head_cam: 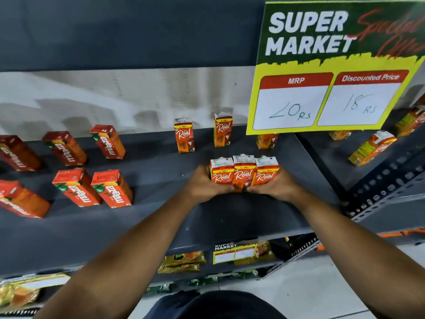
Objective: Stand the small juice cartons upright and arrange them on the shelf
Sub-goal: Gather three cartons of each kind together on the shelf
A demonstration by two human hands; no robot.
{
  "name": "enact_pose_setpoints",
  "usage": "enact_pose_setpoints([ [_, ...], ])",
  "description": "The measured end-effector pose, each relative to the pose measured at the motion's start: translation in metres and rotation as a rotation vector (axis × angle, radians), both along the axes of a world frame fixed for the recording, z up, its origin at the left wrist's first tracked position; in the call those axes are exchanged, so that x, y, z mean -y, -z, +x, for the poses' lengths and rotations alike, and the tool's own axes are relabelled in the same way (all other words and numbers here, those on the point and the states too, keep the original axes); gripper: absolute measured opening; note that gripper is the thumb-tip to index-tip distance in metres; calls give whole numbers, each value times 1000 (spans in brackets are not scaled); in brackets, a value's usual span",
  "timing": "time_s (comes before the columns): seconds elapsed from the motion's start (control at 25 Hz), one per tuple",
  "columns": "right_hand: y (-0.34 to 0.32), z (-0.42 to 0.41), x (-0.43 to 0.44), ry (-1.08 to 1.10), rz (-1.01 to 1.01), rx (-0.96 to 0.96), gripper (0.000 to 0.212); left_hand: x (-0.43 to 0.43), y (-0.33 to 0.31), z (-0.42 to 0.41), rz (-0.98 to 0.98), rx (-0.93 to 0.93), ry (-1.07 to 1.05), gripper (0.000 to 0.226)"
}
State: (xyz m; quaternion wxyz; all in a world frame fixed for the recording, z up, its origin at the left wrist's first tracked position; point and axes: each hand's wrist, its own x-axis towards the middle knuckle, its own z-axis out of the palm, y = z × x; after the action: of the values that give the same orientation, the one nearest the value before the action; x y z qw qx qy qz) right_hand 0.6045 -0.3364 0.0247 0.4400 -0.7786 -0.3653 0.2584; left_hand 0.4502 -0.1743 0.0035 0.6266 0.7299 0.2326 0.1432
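Observation:
Three small orange Real juice cartons [244, 172] stand upright side by side on the dark grey shelf [161, 226]. My left hand [204, 185] presses against the left carton and my right hand [273, 186] against the right one, squeezing the row together. Behind them, two more Real cartons stand apart and upright, one at the left [184, 135] and one to its right [223, 130]. A third carton [266, 141] is partly hidden under the hanging sign.
Several red Maaza cartons [112, 188] stand on the shelf's left half. A yellow and green Super Market price sign [333, 65] hangs over the back right. More cartons [371, 148] lie on the neighbouring shelf at right. Snack packets [184, 261] sit on the lower shelf.

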Motion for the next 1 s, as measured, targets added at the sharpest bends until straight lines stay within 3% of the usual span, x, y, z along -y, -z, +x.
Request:
enact_pose_setpoints([
  [0.48,3,-34,68,-64,-86,45,49,74,1,-46,14,-67,-15,47],
  [1.0,5,-37,72,-85,-112,35,52,83,-9,-55,57,-91,5,48],
])
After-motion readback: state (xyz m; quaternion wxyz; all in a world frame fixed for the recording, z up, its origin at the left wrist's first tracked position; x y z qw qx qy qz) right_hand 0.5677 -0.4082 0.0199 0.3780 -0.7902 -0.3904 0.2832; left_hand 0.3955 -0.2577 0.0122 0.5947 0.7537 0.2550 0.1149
